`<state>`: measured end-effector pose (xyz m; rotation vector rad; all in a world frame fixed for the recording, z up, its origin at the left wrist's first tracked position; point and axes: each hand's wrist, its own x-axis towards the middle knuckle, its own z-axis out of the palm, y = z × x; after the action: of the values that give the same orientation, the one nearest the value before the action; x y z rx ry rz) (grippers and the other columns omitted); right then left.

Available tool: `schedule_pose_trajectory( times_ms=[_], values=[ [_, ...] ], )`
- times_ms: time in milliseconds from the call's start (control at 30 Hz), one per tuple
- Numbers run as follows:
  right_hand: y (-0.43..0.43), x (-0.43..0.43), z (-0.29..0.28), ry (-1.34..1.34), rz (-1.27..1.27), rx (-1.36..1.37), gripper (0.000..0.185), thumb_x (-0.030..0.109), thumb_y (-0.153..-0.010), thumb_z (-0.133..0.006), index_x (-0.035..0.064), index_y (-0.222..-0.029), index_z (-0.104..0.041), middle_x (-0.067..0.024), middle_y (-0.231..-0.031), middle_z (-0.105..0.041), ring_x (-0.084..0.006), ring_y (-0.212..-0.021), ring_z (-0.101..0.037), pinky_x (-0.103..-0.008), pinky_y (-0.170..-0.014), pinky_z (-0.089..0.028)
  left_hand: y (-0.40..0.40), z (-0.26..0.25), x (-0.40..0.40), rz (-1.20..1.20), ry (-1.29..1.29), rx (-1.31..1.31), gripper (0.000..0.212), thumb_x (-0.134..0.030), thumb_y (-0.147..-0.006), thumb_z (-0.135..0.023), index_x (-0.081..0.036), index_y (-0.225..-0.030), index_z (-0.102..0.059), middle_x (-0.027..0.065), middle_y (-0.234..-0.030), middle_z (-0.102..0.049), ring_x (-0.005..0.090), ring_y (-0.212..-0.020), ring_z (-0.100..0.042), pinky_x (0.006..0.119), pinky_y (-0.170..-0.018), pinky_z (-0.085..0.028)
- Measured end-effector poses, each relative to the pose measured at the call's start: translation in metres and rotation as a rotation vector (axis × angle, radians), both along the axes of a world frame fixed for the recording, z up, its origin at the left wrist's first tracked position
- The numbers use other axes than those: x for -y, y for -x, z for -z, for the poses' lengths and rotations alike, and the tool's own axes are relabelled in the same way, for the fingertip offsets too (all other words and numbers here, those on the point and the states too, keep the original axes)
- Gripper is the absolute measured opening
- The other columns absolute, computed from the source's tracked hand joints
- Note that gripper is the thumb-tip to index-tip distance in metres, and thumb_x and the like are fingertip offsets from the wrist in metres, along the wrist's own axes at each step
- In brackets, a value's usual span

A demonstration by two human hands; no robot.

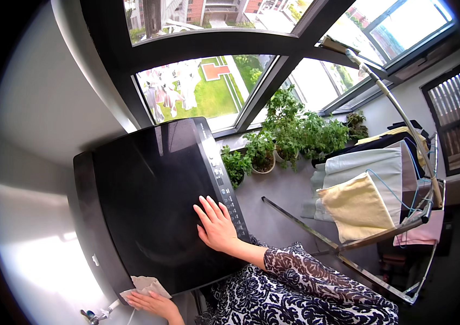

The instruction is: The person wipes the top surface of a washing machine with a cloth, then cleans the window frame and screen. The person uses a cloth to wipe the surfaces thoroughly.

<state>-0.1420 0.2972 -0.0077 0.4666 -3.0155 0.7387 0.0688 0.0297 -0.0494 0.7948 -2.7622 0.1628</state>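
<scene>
A top-loading washing machine (152,203) with a glossy black lid stands before me, its control strip with printed symbols running along the right side. My right hand (216,227) lies spread on the lid beside that strip, palm down, holding nothing. At the machine's lower left corner, my left hand (152,304) presses a crumpled beige cloth (150,285) against the edge, fingers laid flat over it. Part of the cloth sticks out above the fingers.
A water tap (95,316) with a hose sits by the wall at the lower left. Potted plants (263,162) stand under the windows. To the right, a metal drying rack (303,225) bears a yellow cloth (357,207) and other laundry. A pole (400,109) leans above it.
</scene>
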Motion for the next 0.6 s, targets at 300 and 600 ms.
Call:
schedule_pose_trajectory(
  times_ms=[300, 600],
  values=[
    [-0.001, 0.001, 0.003, -0.026, -0.004, 0.013, 0.059, 0.024, -0.087, -0.058, 0.0047, -0.140, -0.043, -0.0158, -0.153, -0.032, -0.0301, -0.142, -0.028, -0.0468, -0.114, -0.023, 0.032, -0.025, -0.012, 0.171, -0.146, 0.141, 0.065, -0.037, -0.103, -0.030, 0.007, -0.149, -0.018, 0.0262, -0.156, -0.017, 0.0399, -0.146, -0.016, 0.048, -0.118, -0.014],
    [-0.002, 0.004, 0.005, -0.041, 0.006, 0.010, 0.058, 0.025, -0.088, -0.057, 0.0055, -0.141, -0.042, -0.0144, -0.153, -0.031, -0.0288, -0.144, -0.026, -0.0461, -0.115, -0.021, 0.153, -0.038, -0.035, 0.467, -0.152, 0.291, 0.069, -0.033, -0.096, -0.043, 0.006, -0.149, -0.022, 0.0208, -0.158, -0.017, 0.0337, -0.147, -0.016, 0.044, -0.119, -0.012]
  ],
)
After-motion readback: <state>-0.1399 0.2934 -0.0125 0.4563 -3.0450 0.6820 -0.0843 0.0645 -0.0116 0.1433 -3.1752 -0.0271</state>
